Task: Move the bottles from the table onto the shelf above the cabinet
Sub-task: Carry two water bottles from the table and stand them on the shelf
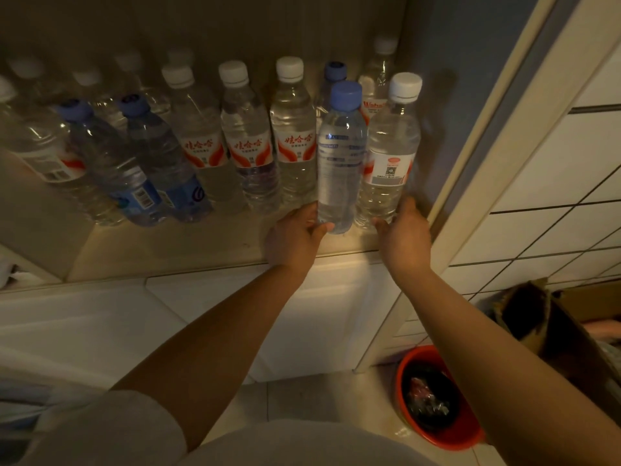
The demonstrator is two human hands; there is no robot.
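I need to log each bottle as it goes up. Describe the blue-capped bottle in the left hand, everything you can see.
The blue-capped bottle is clear plastic, filled with clear liquid, capped, with a pale label of blurred print. It stands upright at the shelf front edge, beside a white-capped bottle. The left hand grips its base; whether it rests on the shelf is unclear.

Upright on the shelf [208, 250], near its right end, a clear blue-capped bottle [340, 156] and a white-capped, red-labelled bottle [389, 153] are stood just beside each other, ahead of rows of other bottles [248, 136].
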